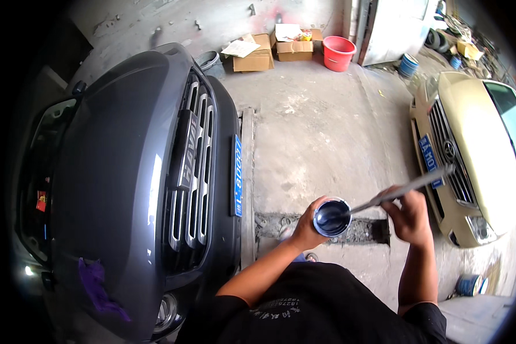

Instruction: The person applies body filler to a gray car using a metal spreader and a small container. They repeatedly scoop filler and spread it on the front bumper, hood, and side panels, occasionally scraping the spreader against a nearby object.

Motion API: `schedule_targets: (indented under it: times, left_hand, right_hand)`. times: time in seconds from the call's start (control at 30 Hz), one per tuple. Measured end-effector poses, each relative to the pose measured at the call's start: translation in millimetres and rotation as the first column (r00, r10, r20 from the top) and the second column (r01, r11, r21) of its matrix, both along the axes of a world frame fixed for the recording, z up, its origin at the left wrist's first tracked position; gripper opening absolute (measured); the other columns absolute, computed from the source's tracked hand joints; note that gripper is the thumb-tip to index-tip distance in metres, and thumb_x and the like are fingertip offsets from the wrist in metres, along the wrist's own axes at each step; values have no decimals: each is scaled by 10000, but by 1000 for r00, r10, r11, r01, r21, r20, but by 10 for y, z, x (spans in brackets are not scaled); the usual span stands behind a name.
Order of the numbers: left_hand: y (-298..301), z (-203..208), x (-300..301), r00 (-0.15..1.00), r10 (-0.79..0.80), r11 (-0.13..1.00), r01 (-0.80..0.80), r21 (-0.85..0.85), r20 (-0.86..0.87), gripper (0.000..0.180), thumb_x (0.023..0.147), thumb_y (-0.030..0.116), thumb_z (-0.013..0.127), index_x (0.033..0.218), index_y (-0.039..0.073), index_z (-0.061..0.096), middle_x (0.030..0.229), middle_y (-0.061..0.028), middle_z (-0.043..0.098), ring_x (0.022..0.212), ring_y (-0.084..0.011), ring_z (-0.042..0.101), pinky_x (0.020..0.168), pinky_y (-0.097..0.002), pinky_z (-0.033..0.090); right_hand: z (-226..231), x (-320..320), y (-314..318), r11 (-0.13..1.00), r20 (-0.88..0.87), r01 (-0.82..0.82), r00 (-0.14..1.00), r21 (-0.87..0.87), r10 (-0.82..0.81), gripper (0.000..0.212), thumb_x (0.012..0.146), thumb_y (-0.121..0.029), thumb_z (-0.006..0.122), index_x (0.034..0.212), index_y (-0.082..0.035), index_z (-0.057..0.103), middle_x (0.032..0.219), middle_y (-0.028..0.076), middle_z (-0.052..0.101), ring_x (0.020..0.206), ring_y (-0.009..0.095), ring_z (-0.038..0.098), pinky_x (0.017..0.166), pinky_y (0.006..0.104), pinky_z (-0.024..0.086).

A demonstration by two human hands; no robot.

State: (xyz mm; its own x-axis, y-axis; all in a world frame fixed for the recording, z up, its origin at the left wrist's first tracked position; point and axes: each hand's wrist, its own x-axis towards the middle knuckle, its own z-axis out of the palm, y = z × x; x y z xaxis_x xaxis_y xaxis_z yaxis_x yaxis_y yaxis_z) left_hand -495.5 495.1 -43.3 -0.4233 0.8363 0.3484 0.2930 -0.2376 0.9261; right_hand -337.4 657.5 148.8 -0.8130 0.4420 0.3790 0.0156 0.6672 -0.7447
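My left hand (308,228) is wrapped round the side of a small round cup (332,218) with a pale rim and dark blue, glossy paint inside. Between the fingers of my right hand (408,215) is a long, thin grey stirring stick (397,192). Its lower end dips into the paint, while its upper end points up to the right. Both hands are in front of my body, above the concrete floor. The bottom of the cup is hidden from this view.
A dark grey car (114,160) stands close on my left, a purple cloth (99,286) on its hood. To the right is a gold car (470,137). A trench (361,232) cuts the floor below my hands. Cardboard boxes (255,57) and a red bucket (338,54) line the far wall.
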Motion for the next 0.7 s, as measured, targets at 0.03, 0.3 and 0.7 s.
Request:
schedule_targets:
  times: [0.03, 0.3, 0.7]
  left_hand:
    - [173, -4, -98, 995, 35, 999, -36, -15, -89, 981, 632, 59, 887, 1421, 22, 306, 1274, -182, 592, 1188, -272, 592, 1015, -379, 458]
    - [1924, -307, -1436, 998, 45, 999, -45, -1, -47, 932, 670, 171, 880, 1413, 27, 335, 1319, -176, 534, 1243, -314, 529, 1049, -392, 432]
    - [4114, 233, -3686, 960, 273, 961, -275, -37, -56, 861, 665, 123, 865, 1383, 31, 399, 1275, -195, 550, 1196, -361, 542, 1008, -427, 449]
  right_hand:
    - [-20, -170, 171, 1000, -21, 6, 1000, -16, -6, 142, 792, 66, 681, 912, 6, 633, 813, 158, 679, 729, 307, 678, 652, 372, 520]
    - [-374, -1516, 1635, 968, -34, -253, 967, 5, 253, 297, 691, 113, 632, 954, -23, 619, 876, 153, 677, 781, 327, 662, 732, 381, 534]
    - [-311, -3884, 3752, 971, -190, 173, 972, 168, -140, 235, 844, 62, 605, 1068, 47, 534, 802, 185, 652, 658, 330, 666, 586, 376, 510]
